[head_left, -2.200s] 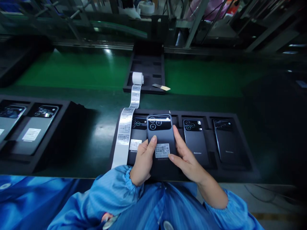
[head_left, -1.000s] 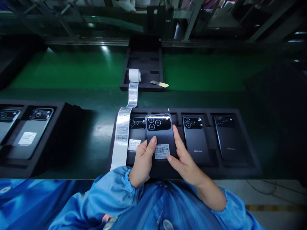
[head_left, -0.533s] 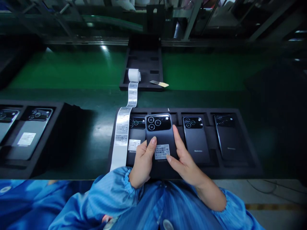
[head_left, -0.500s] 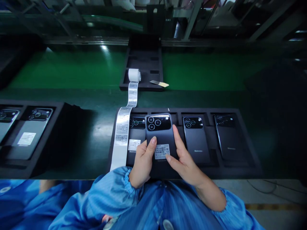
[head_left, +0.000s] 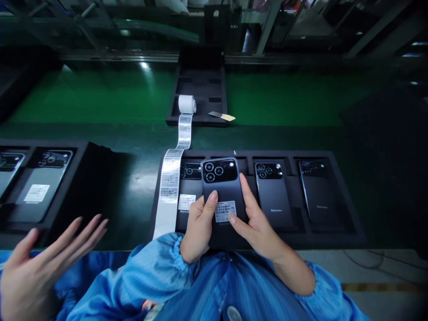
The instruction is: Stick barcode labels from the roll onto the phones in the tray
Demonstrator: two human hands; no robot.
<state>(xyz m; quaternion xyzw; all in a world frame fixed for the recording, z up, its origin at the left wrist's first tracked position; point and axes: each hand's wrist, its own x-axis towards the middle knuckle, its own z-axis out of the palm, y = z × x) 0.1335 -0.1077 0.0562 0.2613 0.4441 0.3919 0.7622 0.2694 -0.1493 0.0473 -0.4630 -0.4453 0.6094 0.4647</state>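
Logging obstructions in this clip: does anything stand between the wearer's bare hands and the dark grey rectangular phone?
Nothing visible blocks them: the bare left hand and bare right hand hold the dark grey rectangular phone. The co-worker's bare, spread hand is apart, at the picture's lower left.

Your view is rather dim, with a cool, bluish tone. The light seems to fall from above, because the green belt (head_left: pixel 110 91) carries a small sharp glare between ten and eleven o'clock, and the dark table (head_left: pixel 135 183) shows a wide, pale shine toward nine. At the centre, your left hand (head_left: pixel 197 229), your right hand (head_left: pixel 259 223) and the phone (head_left: pixel 222 191) are the clearest; the label strip (head_left: pixel 170 178) is the brightest, though its print is too small to read. The left tray (head_left: pixel 80 143) has deep shadow on its near-centre side. At eight o'clock, a co-worker's hand (head_left: pixel 43 272) is slightly blurred. Toward three, shapes sink into blackness. At twelve, the background framework (head_left: pixel 267 29) looks soft, and the outer edges appear stretched.
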